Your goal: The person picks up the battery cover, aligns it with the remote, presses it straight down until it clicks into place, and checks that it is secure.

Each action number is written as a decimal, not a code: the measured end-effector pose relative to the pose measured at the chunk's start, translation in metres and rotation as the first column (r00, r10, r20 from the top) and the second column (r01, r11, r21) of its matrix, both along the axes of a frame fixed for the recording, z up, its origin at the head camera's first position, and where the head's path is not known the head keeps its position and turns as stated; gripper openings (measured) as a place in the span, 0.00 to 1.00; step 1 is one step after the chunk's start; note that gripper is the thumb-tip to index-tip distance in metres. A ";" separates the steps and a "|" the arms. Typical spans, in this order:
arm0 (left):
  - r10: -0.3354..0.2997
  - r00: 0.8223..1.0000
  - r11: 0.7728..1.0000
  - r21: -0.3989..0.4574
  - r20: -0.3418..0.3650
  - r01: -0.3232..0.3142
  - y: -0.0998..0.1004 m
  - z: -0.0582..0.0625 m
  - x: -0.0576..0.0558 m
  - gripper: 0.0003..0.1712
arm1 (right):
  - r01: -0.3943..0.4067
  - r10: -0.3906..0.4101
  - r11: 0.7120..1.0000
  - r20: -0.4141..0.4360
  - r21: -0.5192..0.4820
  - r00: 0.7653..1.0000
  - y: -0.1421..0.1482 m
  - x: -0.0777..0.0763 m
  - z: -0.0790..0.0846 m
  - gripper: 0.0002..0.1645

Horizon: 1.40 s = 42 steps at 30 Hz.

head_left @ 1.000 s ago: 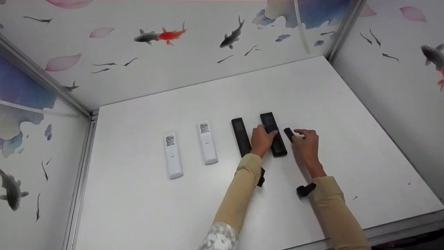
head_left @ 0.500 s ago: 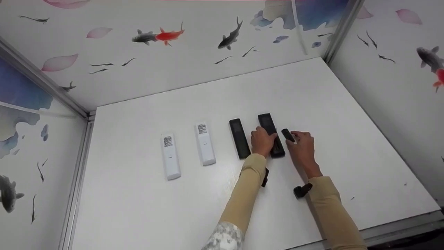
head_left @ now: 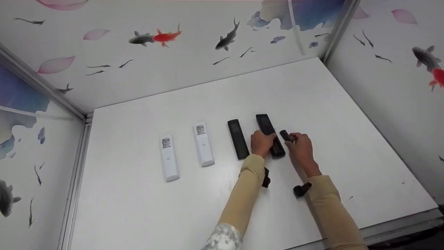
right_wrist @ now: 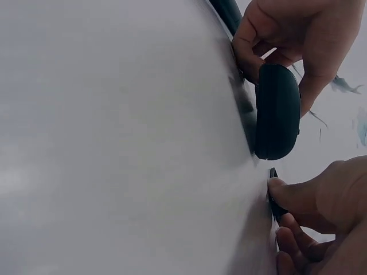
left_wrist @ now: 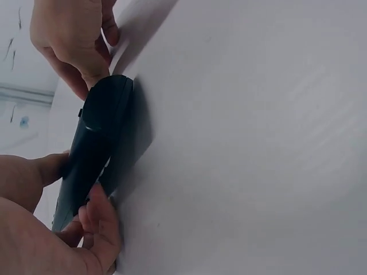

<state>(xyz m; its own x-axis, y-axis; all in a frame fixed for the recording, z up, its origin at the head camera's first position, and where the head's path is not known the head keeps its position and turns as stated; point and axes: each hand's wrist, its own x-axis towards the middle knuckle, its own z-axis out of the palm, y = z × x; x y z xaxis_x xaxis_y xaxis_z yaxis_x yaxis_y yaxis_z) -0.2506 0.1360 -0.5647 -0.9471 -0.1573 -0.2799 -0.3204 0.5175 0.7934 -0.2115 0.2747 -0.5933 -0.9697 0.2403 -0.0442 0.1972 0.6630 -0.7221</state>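
Observation:
In the head view, my left hand (head_left: 262, 142) grips the long edges of a black remote control (head_left: 264, 122), thumb on its upper face. An open battery compartment (head_left: 277, 146) shows in its lower half. To the right of it, my right hand (head_left: 302, 149) pinches a small black battery cover (head_left: 285, 134) between thumb and fingers, low over the table. Seen from the right wrist, the remote's rounded end stands close to the cover (right_wrist: 275, 197). The left wrist view shows my fingers (left_wrist: 100, 220) curled under the remote's side.
A second black remote (head_left: 238, 139) lies just left of my left hand. Further left, two white remotes (head_left: 204, 146) lie side by side, labels up. The white table (head_left: 138, 215) is bounded by printed walls (head_left: 194, 62) at the back and sides.
My left hand has slid slightly down along the remote. My right hand has shifted its fingers on the battery cover, and both stay right of the remote. The head view has drifted a little.

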 end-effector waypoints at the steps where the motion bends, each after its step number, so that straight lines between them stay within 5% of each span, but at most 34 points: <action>1: 0.008 1.000 1.000 0.016 -0.001 -0.008 0.000 0.000 0.000 0.20 | -0.002 0.002 1.000 -0.006 0.006 1.000 0.000 0.000 0.000 0.24; 17: 0.086 0.996 0.956 0.284 -0.040 -0.071 -0.016 -0.010 -0.003 0.21 | 0.054 -0.054 0.998 -0.026 -0.028 0.998 0.003 0.002 -0.001 0.15; 27: 0.119 0.990 0.852 0.504 0.081 -0.144 -0.018 -0.017 -0.006 0.21 | 0.087 -0.087 0.967 0.011 -0.238 0.996 0.008 0.002 0.001 0.15; 33: 0.053 0.992 0.797 0.593 0.115 -0.112 -0.019 -0.019 -0.004 0.22 | 0.104 -0.092 0.953 0.054 -0.286 0.994 0.010 0.003 0.009 0.20; 42: -0.010 0.990 0.750 0.656 0.141 -0.086 -0.022 -0.023 -0.003 0.24 | -0.080 0.095 0.959 0.042 -0.271 0.995 0.019 0.008 0.017 0.25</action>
<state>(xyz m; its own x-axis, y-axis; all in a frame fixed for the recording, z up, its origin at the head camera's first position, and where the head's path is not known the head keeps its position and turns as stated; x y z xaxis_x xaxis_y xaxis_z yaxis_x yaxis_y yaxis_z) -0.2537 0.1136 -0.5873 -0.8924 0.0768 -0.4446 -0.4511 -0.1340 0.8824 -0.2039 0.2938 -0.5765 -0.9808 0.1263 -0.1483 0.1905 0.4623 -0.8660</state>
